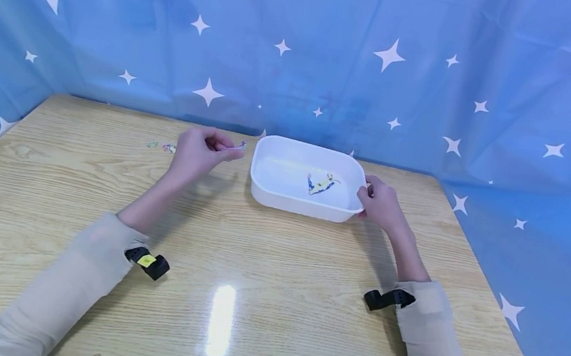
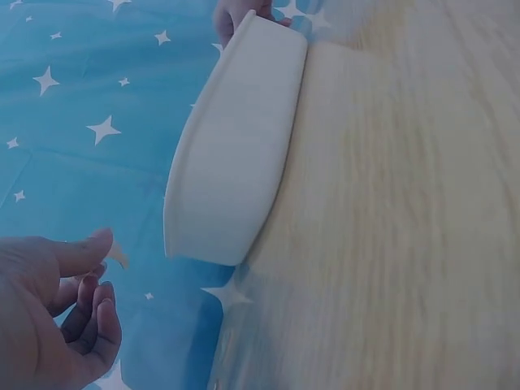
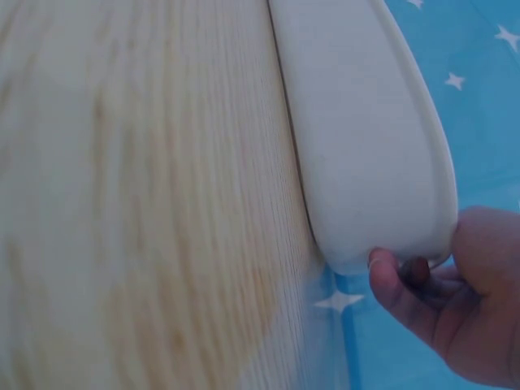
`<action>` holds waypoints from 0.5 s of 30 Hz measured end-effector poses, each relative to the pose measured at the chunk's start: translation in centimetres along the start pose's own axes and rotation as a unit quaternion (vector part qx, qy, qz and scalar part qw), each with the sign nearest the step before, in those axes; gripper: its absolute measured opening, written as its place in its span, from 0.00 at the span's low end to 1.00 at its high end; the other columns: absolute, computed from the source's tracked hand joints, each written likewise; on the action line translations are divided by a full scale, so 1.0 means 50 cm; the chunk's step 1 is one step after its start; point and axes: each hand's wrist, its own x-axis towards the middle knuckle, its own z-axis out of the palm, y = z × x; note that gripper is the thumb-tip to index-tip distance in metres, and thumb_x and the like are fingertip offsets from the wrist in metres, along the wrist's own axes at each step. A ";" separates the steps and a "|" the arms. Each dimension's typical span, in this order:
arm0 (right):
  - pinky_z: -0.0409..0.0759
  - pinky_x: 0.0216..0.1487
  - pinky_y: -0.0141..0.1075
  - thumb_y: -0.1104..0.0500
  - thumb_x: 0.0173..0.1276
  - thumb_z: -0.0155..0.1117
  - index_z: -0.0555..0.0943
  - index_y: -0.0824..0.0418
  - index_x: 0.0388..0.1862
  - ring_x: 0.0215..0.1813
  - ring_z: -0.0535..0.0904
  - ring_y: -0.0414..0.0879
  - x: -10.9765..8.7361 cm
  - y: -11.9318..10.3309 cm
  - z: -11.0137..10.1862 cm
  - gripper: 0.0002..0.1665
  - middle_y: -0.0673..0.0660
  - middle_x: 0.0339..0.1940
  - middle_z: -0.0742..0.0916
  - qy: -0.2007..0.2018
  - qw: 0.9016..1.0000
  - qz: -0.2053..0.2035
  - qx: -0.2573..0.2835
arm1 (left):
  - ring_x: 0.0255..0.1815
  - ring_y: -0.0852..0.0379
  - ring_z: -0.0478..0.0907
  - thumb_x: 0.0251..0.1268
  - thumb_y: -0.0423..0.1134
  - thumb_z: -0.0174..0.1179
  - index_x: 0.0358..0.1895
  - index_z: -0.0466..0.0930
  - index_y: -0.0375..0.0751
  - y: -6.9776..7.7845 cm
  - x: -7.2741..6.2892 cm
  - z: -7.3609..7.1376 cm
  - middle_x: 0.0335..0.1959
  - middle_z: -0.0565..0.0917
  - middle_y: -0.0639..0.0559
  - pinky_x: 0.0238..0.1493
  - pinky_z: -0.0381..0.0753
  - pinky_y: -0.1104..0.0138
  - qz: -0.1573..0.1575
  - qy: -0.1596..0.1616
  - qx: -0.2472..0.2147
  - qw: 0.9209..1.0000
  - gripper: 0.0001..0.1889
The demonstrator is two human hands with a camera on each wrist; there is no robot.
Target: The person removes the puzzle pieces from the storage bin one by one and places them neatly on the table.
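A white rectangular tub (image 1: 293, 204) sits near the back of the table, and a few flat, colourful scraps (image 1: 322, 186) in yellow and blue lie on its floor. Just left of its rim, my left hand (image 1: 197, 154) pinches a small thin multicoloured scrap (image 1: 239, 146) between thumb and fingertips. In the left wrist view that scrap (image 2: 119, 257) pokes out past the thumb, pale and pointed. At the tub's right end, my right hand (image 1: 383, 203) grips the rim, with fingers on the outer wall, as the right wrist view shows.
Left of my left hand, more small colourful scraps (image 1: 168, 147) lie on the wooden table (image 1: 275, 260), partly behind that hand. A blue curtain (image 1: 165, 26) with white stars hangs behind the table's back edge. Black camera straps (image 1: 147, 262) circle both wrists.
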 end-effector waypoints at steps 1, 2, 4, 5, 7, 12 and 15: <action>0.85 0.29 0.43 0.60 0.79 0.44 0.64 0.76 0.72 0.26 0.84 0.56 0.000 0.000 0.000 0.29 0.67 0.33 0.81 0.000 1.000 0.001 0.000 | 0.28 0.56 0.76 0.57 0.44 0.76 0.35 0.87 0.37 -0.003 -0.002 -0.003 0.27 0.84 0.49 0.27 0.72 0.71 0.000 0.000 0.005 1.000 0.13; 0.85 0.29 0.43 0.60 0.79 0.44 0.63 0.76 0.72 0.26 0.84 0.56 0.000 0.000 0.000 0.29 0.67 0.34 0.81 -0.001 1.000 0.001 0.000 | 0.28 0.56 0.76 0.57 0.44 0.76 0.34 0.87 0.37 -0.006 -0.003 -0.006 0.27 0.84 0.49 0.28 0.72 0.71 0.002 -0.001 0.009 1.000 0.13; 0.85 0.30 0.43 0.60 0.79 0.44 0.63 0.76 0.72 0.26 0.84 0.56 0.000 0.001 0.000 0.29 0.67 0.34 0.81 0.000 1.000 0.002 0.000 | 0.28 0.57 0.76 0.57 0.42 0.76 0.34 0.87 0.36 -0.012 -0.005 -0.011 0.27 0.84 0.49 0.28 0.73 0.71 0.003 -0.001 0.018 1.000 0.12; 0.85 0.30 0.44 0.60 0.79 0.44 0.63 0.76 0.72 0.26 0.84 0.55 0.000 0.001 -0.001 0.29 0.68 0.34 0.81 0.000 1.000 0.002 0.001 | 0.28 0.56 0.76 0.57 0.40 0.76 0.34 0.86 0.35 -0.015 -0.006 -0.013 0.27 0.84 0.48 0.29 0.73 0.72 0.002 -0.002 0.021 1.000 0.12; 0.85 0.30 0.44 0.60 0.79 0.44 0.64 0.76 0.72 0.26 0.84 0.54 -0.001 0.001 -0.002 0.29 0.68 0.35 0.81 0.001 1.000 0.002 0.001 | 0.29 0.56 0.76 0.57 0.38 0.76 0.34 0.86 0.34 -0.020 -0.008 -0.017 0.28 0.84 0.47 0.29 0.73 0.71 -0.002 -0.007 0.030 1.000 0.11; 0.86 0.29 0.44 0.60 0.79 0.44 0.63 0.76 0.72 0.25 0.84 0.53 -0.001 0.002 -0.003 0.29 0.68 0.35 0.81 0.001 1.000 -0.002 0.001 | 0.29 0.56 0.76 0.57 0.36 0.75 0.36 0.86 0.32 -0.031 -0.011 -0.021 0.30 0.85 0.45 0.29 0.74 0.71 -0.027 -0.026 0.055 0.998 0.11; 0.86 0.29 0.44 0.60 0.79 0.44 0.64 0.76 0.72 0.25 0.84 0.54 0.000 0.004 -0.002 0.29 0.68 0.35 0.82 0.000 1.000 -0.003 0.003 | 0.30 0.57 0.76 0.58 0.36 0.74 0.37 0.87 0.32 -0.037 -0.013 -0.022 0.30 0.85 0.46 0.30 0.74 0.71 -0.045 -0.038 0.068 0.996 0.10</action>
